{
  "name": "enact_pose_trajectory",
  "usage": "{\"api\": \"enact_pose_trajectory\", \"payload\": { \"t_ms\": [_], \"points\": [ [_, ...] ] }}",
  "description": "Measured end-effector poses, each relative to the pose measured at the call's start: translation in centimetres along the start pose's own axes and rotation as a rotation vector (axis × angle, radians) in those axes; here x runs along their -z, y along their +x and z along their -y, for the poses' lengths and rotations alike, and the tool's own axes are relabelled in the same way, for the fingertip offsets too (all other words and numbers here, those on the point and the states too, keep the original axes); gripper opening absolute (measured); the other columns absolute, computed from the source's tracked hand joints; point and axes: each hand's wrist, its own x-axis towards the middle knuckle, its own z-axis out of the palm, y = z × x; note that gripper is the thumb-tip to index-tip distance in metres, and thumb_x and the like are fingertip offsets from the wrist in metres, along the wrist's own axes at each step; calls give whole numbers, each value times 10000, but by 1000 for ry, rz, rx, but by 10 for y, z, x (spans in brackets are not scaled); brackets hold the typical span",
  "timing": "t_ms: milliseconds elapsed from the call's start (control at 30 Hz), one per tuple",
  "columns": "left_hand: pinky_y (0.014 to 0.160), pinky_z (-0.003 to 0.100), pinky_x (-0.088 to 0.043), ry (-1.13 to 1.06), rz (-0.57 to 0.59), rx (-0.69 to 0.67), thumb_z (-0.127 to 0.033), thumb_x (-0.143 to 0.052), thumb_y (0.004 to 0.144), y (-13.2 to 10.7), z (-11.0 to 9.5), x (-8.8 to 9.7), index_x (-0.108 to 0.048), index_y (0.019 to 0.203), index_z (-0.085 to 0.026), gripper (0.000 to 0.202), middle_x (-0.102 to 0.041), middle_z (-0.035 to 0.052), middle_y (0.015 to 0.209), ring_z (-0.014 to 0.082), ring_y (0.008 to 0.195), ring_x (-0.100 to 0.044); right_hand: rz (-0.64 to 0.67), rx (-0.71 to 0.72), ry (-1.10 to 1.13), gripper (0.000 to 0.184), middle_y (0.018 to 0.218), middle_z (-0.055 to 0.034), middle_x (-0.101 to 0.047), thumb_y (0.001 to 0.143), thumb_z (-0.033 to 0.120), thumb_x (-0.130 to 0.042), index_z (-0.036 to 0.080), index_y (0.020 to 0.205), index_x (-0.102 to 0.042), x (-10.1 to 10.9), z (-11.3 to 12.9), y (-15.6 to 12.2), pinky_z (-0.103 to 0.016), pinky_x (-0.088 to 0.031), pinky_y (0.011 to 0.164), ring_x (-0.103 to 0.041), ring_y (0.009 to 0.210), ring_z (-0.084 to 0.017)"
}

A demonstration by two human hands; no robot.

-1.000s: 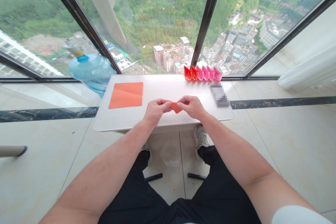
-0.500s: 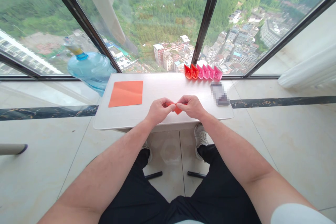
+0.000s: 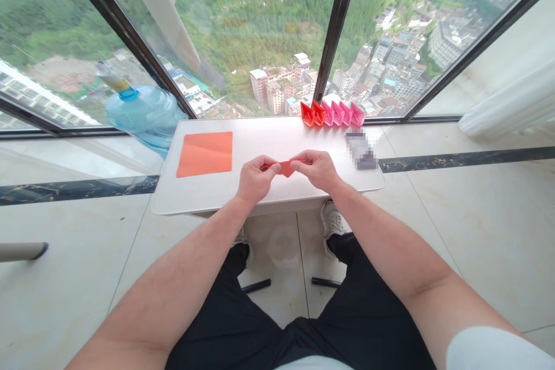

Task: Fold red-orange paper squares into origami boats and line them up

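A small folded piece of orange-red paper (image 3: pixel 286 168) is held between my two hands, over the front middle of the white table (image 3: pixel 208 193). My left hand (image 3: pixel 259 176) pinches its left end between thumb and fingers. On the other side, my right hand (image 3: pixel 318 169) grips the right end the same way. The paper's lower part comes to a point facing me; its ends are hidden by my fingers. To the left lies a flat orange sheet of paper (image 3: pixel 204 154). Several folded paper boats, among them a red one (image 3: pixel 307 114) and a pink one (image 3: pixel 357 115), stand in a row at the back edge.
A blurred-out flat object (image 3: pixel 361 150) lies on the table's right side. Beyond the left edge stands a large blue water bottle (image 3: pixel 145 115). Tall windows rise behind the table. My shoes (image 3: pixel 333 225) and black bars (image 3: pixel 256 286) are on the floor below.
My hands have moved slightly apart, and more of the folded paper shows between them. Both hands still grip its ends. The whole view has shifted a little.
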Motion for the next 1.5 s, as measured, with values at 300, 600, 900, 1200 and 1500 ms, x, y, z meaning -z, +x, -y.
{"api": "enact_pose_trajectory", "payload": {
  "t_ms": [300, 600, 900, 1200, 1500],
  "points": [
    [607, 257, -442, 11, 7, 30, -299, -729, 703, 3, 3, 2, -697, 676, -181, 125, -699, 4, 655, 151, 632, -607, 32, -22, 4, 241, 668, -32, -717, 747, 392, -727, 161, 774, -789, 3, -6, 4, -276, -463, 596, -590, 622, -142],
    [611, 261, -449, -10, 10, 48, -291, -737, 682, 5, 4, 6, -686, 645, -179, 129, -697, 10, 653, 149, 629, -604, 24, -64, 67, 279, 633, -38, -701, 735, 433, -754, 155, 734, -777, 8, -10, 6, -270, -464, 578, -578, 590, -135],
    [659, 267, -461, 217, 167, -42, -331, -679, 747, 2, 2, 4, -736, 726, -184, 160, -716, 2, 709, 153, 679, -616, 83, 27, -96, 249, 613, -24, -686, 783, 362, -686, 153, 659, -740, 9, -11, 5, -251, -417, 576, -557, 581, -123],
    [615, 260, -420, 250, 208, -22, -379, -642, 772, 5, -1, 7, -732, 691, -169, 242, -696, 6, 668, 141, 636, -570, 55, -36, -78, 311, 571, -31, -672, 769, 423, -697, 151, 620, -703, 10, -9, 6, -240, -401, 528, -532, 533, -116],
    [612, 270, -442, 258, 226, 60, -399, -635, 770, 9, 2, 13, -759, 708, -173, 265, -719, 29, 660, 152, 622, -594, 33, -94, -64, 311, 539, -30, -656, 759, 426, -707, 142, 631, -698, 14, -11, 9, -230, -390, 502, -520, 502, -107]
  ]
}}
